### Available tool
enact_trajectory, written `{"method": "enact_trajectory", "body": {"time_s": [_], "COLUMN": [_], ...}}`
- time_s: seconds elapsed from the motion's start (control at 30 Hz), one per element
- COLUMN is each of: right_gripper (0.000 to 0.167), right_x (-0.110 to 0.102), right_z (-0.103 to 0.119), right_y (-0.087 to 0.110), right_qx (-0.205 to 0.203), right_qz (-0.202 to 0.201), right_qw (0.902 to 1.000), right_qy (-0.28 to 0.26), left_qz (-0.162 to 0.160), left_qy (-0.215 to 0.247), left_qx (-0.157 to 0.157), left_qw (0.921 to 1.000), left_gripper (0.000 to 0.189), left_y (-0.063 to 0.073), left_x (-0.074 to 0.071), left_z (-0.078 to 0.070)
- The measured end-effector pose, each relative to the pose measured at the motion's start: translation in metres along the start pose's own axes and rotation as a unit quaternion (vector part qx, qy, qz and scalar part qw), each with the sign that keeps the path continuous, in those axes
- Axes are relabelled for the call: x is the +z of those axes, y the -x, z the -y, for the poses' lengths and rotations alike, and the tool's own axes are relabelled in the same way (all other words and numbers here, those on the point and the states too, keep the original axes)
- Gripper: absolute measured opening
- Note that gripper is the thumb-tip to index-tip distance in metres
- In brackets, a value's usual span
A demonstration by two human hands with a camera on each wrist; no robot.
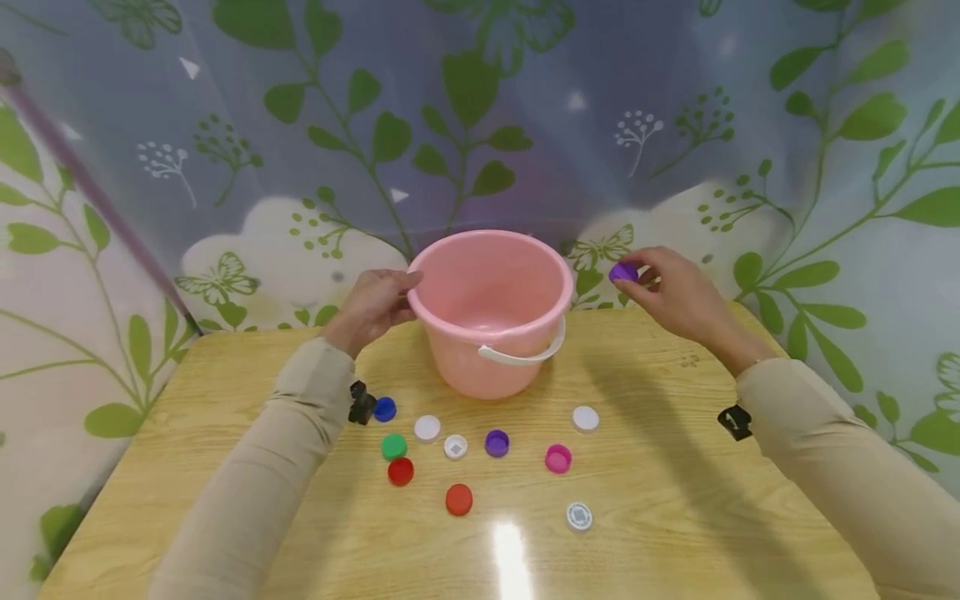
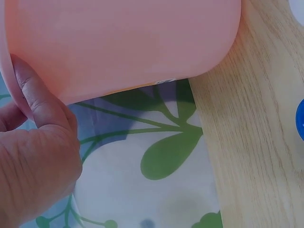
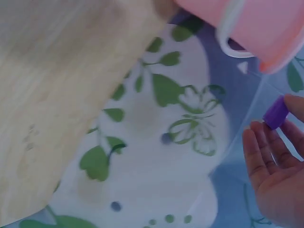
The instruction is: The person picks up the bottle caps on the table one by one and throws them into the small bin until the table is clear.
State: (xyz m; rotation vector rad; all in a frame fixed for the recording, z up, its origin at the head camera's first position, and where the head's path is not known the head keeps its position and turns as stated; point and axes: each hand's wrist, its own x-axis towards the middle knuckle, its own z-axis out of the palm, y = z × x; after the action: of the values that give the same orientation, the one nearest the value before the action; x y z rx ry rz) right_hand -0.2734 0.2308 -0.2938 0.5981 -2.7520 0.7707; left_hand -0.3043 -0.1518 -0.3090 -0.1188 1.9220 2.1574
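Left hand (image 1: 375,304) clamped on left side of bucket (image 1: 461,358), thumb and fingers closed round the rim (image 1: 480,334). Bucket upright on table (image 1: 637,533), white handle (image 1: 521,361) hanging on near side. Loose caps (image 1: 459,500) spread on table in front. Right hand (image 1: 678,296): thumb and fingertips pinched on purple cap (image 1: 622,272), held in air right of bucket, outside the rim. Step looks like steadying bucket, cap aloft; next move probably calls for firm pinch, steady bucket
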Motion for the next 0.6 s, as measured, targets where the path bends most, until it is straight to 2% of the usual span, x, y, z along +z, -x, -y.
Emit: {"method": "enact_trajectory", "body": {"time_s": [0.07, 0.23, 0.4, 0.6], "right_gripper": [0.038, 0.036, 0.035, 0.036], "right_x": [0.0, 0.005, 0.019, 0.041], "right_z": [0.008, 0.03, 0.047, 0.066], "right_y": [-0.008, -0.029, -0.047, -0.067], "right_qx": [-0.004, -0.021, -0.04, -0.069], "right_qz": [-0.016, -0.028, -0.027, -0.013], "right_qw": [0.9997, 0.9976, 0.9954, 0.9923], "right_qy": [-0.018, -0.06, -0.083, -0.101], "left_qz": [0.0, -0.006, -0.023, -0.024], "left_qy": [0.001, 0.006, 0.003, 0.017], "left_qx": [0.002, 0.015, 0.021, 0.032], "left_qw": [1.0, 0.9999, 0.9995, 0.9991], "left_gripper": [0.041, 0.039, 0.037, 0.037], "left_y": [0.0, -0.001, -0.002, -0.003], "left_x": [0.0, 0.0, 0.002, -0.002], "left_z": [0.0, -0.001, 0.002, 0.008]}}
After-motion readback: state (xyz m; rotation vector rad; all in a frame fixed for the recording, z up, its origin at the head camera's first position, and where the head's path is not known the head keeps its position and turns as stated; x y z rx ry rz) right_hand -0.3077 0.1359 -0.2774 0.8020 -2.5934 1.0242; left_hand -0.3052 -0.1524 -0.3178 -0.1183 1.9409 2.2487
